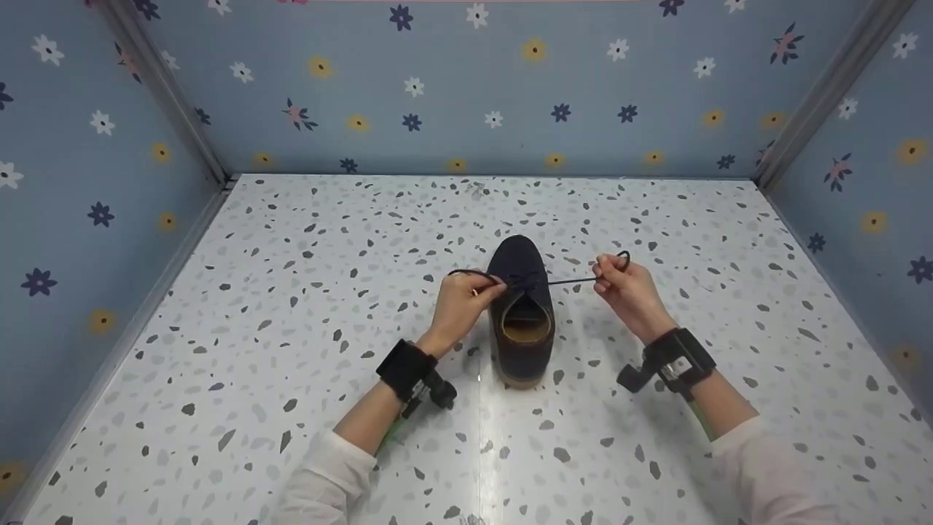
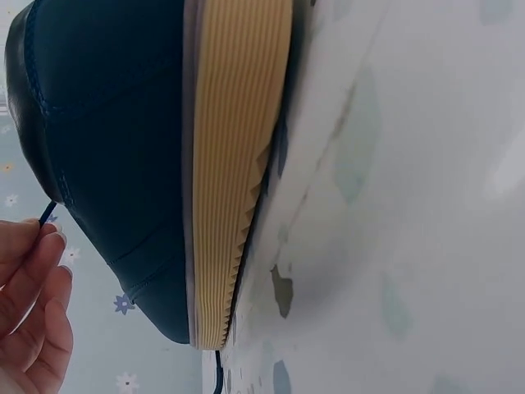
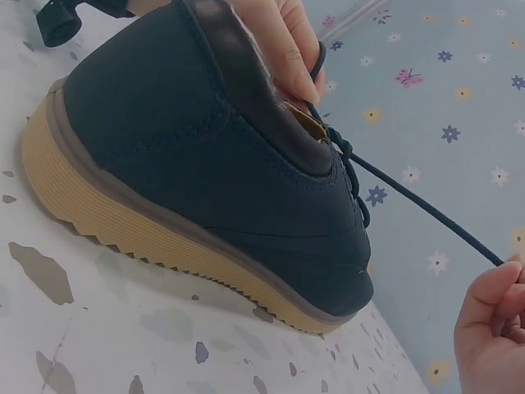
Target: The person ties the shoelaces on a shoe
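A dark navy shoe [image 1: 519, 259] with a tan ribbed sole [image 3: 98, 209] stands upright on the speckled surface, its toe pointing away from me. My left hand [image 1: 466, 295] pinches one end of the dark shoelace [image 2: 47, 213] close to the shoe's lacing. Off to the shoe's right, my right hand [image 1: 630, 292] grips the other lace end [image 3: 426, 208], which runs taut from the shoe; a small loop of it sticks up above the fingers. In the right wrist view, the lace appears knotted or crossed at the shoe's opening.
The white surface [image 1: 328, 313] with grey speckles spreads around the shoe. Blue flowered panels [image 1: 452, 95] enclose it at the back and on both sides. Black camera straps [image 1: 408, 370] sit on both wrists.
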`<state>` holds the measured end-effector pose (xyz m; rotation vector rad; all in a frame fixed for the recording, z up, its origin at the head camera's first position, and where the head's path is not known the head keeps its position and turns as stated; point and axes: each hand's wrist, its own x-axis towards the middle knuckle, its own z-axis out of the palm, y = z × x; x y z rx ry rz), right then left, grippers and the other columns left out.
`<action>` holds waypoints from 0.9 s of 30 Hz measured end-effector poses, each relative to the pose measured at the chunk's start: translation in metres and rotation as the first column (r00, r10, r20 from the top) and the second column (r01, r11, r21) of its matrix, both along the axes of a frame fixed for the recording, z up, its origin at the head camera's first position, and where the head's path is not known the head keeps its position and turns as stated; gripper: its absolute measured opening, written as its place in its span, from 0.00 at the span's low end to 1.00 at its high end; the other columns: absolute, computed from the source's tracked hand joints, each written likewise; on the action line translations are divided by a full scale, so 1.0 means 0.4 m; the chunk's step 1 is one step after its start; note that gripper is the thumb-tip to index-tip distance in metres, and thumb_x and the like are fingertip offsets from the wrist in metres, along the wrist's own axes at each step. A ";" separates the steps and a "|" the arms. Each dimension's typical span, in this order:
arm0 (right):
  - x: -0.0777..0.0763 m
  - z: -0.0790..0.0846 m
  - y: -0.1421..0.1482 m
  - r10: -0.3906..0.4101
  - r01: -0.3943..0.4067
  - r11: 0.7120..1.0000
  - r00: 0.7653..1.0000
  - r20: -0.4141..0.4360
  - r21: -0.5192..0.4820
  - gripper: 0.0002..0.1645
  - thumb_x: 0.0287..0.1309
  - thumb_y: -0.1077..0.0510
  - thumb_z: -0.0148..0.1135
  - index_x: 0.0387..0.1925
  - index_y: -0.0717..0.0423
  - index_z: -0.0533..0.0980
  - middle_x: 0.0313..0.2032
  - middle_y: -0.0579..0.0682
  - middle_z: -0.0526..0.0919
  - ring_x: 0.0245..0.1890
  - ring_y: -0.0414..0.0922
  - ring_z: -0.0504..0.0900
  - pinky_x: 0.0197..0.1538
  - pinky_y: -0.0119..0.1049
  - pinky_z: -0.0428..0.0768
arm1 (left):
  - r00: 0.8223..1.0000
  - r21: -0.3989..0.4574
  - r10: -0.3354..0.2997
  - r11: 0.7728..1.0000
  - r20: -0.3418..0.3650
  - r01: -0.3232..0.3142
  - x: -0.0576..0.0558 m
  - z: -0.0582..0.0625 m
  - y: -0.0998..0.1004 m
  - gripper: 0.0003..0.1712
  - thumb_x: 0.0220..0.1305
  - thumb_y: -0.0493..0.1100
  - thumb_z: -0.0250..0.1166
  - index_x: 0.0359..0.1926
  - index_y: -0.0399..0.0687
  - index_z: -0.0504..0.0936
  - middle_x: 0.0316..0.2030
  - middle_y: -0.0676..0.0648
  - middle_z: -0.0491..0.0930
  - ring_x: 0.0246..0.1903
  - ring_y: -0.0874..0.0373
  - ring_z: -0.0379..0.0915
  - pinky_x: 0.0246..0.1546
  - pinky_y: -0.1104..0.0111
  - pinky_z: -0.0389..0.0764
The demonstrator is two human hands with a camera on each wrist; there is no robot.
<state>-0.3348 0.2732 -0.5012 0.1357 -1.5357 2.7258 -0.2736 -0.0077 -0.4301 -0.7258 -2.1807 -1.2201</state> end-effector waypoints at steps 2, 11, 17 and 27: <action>0.004 0.001 0.001 -0.006 0.006 1.000 1.000 0.008 -0.003 0.17 0.41 0.60 0.48 0.31 0.71 0.61 0.23 0.55 0.63 0.16 0.40 0.59 0.18 0.30 0.60 | 1.000 -0.002 0.006 1.000 0.002 -0.006 0.001 0.000 -0.002 0.03 0.37 0.45 0.57 0.17 0.53 0.76 0.15 0.63 0.69 0.11 0.73 0.57 0.12 0.79 0.58; 0.011 0.000 0.010 -0.014 0.014 1.000 1.000 0.022 -0.012 0.16 0.41 0.60 0.49 0.30 0.71 0.61 0.21 0.54 0.61 0.15 0.41 0.57 0.17 0.31 0.58 | 0.998 0.013 0.000 1.000 0.055 -0.001 0.004 -0.002 -0.010 0.02 0.38 0.43 0.57 0.17 0.52 0.76 0.11 0.63 0.67 0.09 0.75 0.58 0.10 0.80 0.60; 0.018 0.000 0.020 -0.029 0.028 0.999 0.998 0.059 0.031 0.16 0.40 0.58 0.49 0.28 0.69 0.61 0.21 0.54 0.61 0.16 0.41 0.57 0.18 0.32 0.59 | 0.997 -0.010 0.006 1.000 0.072 -0.006 0.006 -0.001 -0.016 0.02 0.38 0.43 0.57 0.17 0.52 0.76 0.10 0.63 0.67 0.09 0.75 0.59 0.11 0.80 0.60; 0.026 -0.002 0.023 -0.050 0.047 0.997 0.998 0.044 0.058 0.16 0.40 0.59 0.50 0.28 0.69 0.61 0.21 0.54 0.61 0.16 0.41 0.57 0.19 0.32 0.60 | 0.996 -0.022 -0.003 1.000 0.092 0.005 0.006 0.001 -0.026 0.02 0.38 0.43 0.57 0.16 0.51 0.76 0.13 0.62 0.69 0.11 0.74 0.60 0.12 0.79 0.61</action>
